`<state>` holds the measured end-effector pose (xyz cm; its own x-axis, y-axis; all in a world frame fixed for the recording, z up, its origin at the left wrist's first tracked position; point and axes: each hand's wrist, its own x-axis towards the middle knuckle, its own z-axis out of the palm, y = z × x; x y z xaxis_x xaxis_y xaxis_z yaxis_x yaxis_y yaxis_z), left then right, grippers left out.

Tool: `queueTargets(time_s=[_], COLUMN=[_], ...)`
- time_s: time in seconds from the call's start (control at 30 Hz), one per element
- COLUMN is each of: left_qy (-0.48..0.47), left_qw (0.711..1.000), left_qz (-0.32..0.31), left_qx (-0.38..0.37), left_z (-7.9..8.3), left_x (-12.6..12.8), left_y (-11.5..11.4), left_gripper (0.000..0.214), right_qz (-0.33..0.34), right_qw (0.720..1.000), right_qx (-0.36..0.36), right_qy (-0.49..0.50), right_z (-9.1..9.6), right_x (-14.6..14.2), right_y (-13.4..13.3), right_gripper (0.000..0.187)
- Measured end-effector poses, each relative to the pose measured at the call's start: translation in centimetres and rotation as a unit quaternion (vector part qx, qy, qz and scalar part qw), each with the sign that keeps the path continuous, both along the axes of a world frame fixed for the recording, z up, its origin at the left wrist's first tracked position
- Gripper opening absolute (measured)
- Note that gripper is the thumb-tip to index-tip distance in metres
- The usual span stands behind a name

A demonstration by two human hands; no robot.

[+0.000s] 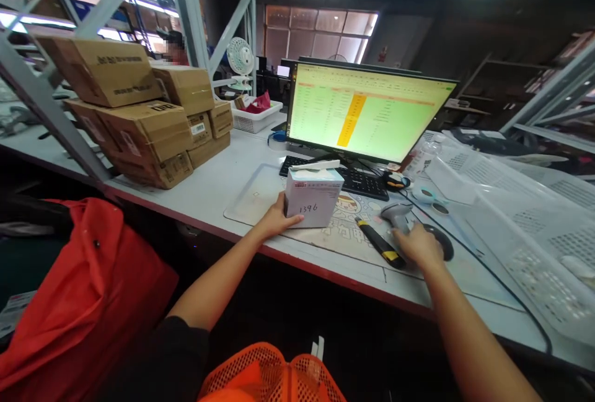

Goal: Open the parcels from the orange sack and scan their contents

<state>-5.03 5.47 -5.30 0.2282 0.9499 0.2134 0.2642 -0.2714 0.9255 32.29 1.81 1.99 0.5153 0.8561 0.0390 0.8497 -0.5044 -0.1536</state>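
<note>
A small white box with "1396" handwritten on its front stands upright on the printed desk mat, its top flap raised. My left hand grips its left side, thumb across the lower front. Farther right, my right hand is closed around the handle of a grey barcode scanner, its fingers partly hidden. A black and yellow utility knife lies on the mat between the hands. Just beyond my right hand is a round black base.
Behind the box are a keyboard and a monitor showing a spreadsheet. Cardboard boxes are stacked at left. White plastic baskets and a cable occupy the right. A red bag hangs low at left.
</note>
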Motion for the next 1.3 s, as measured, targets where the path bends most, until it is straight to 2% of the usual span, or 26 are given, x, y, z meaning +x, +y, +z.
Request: queueTargets(time_s=[0.07, 0.13, 0.23, 0.27, 0.33, 0.4, 0.47, 0.57, 0.67, 0.73, 0.83, 0.93, 1.0, 1.07, 1.13, 1.2, 1.3], left_qy=[0.007, 0.014, 0.025, 0.03, 0.042, 0.055, 0.062, 0.065, 0.056, 0.053, 0.06, 0.061, 0.059, 0.059, 0.06, 0.065, 0.077], left_qw=[1.0, 1.0, 0.999, 0.999, 0.999, 0.998, 0.997, 0.997, 0.998, 0.998, 0.998, 0.998, 0.998, 0.998, 0.998, 0.997, 0.996], left_qz=[0.005, 0.015, 0.026, 0.026, 0.028, 0.032, 0.035, 0.035, 0.032, 0.029, 0.031, 0.033, 0.033, 0.032, 0.032, 0.034, 0.048], left_qx=[0.0, 0.001, -0.001, -0.003, -0.003, -0.002, -0.002, -0.003, 0.003, 0.0, -0.008, -0.011, -0.012, -0.012, -0.012, -0.017, -0.024], left_z=[0.4, 0.6, 0.5, 0.5, 0.4, 0.4, 0.4, 0.3, 0.3, 0.4, 0.8, 1.0, 0.9, 0.8, 0.7, 0.6, 0.6], left_x=[0.1, 0.3, 0.6, 0.6, 0.8, 0.9, 0.9, 1.0, 0.9, 0.9, 1.0, 1.0, 1.0, 0.9, 0.9, 0.9, 1.0], left_y=[-0.1, -0.2, -0.2, -0.2, -0.3, -0.4, -0.5, -0.5, -0.6, -0.6, -0.7, -0.8, -0.8, -0.7, -0.6, -0.5, -0.4], left_gripper=[0.078, 0.075, 0.072, 0.071, 0.069, 0.067, 0.066, 0.066, 0.064, 0.063, 0.064, 0.063, 0.062, 0.06, 0.061, 0.062, 0.064], right_qz=[-0.024, -0.017, 0.029, 0.068, 0.196, 0.338, 0.427, 0.495, 0.513, 0.501, 0.446, 0.326, 0.231, 0.145, 0.081, 0.048, 0.059], right_qw=[0.999, 0.999, 0.998, 0.996, 0.977, 0.93, 0.89, 0.855, 0.845, 0.851, 0.878, 0.934, 0.969, 0.989, 0.996, 0.996, 0.989], right_qx=[-0.027, -0.044, -0.047, -0.03, 0.024, 0.066, 0.07, 0.053, 0.055, 0.072, 0.103, 0.111, 0.083, 0.035, -0.011, -0.026, 0.054], right_qy=[-0.009, 0.001, 0.032, 0.048, 0.087, 0.125, 0.146, 0.145, 0.141, 0.142, 0.14, 0.093, 0.039, -0.006, -0.036, -0.072, -0.121], right_z=[-0.7, -0.5, 1.3, 2.3, 4.4, 6.5, 8.1, 9.3, 9.1, 8.4, 7.0, 4.5, 2.4, 0.4, -1.1, -1.6, -0.7], right_x=[-0.4, -0.1, 0.6, 0.6, -0.1, -1.7, -3.9, -7.1, -8.7, -8.5, -6.1, -2.3, 0.3, 2.3, 3.2, 3.0, 1.0], right_y=[1.2, 1.7, 0.7, -0.3, -3.1, -6.6, -9.5, -11.4, -10.6, -9.1, -6.0, -2.4, -0.3, 1.1, 1.6, 1.7, 2.6], right_gripper=[0.06, 0.055, 0.042, 0.039, 0.038, 0.038, 0.03, 0.028, 0.029, 0.025, 0.033, 0.045, 0.047, 0.049, 0.052, 0.052, 0.053])
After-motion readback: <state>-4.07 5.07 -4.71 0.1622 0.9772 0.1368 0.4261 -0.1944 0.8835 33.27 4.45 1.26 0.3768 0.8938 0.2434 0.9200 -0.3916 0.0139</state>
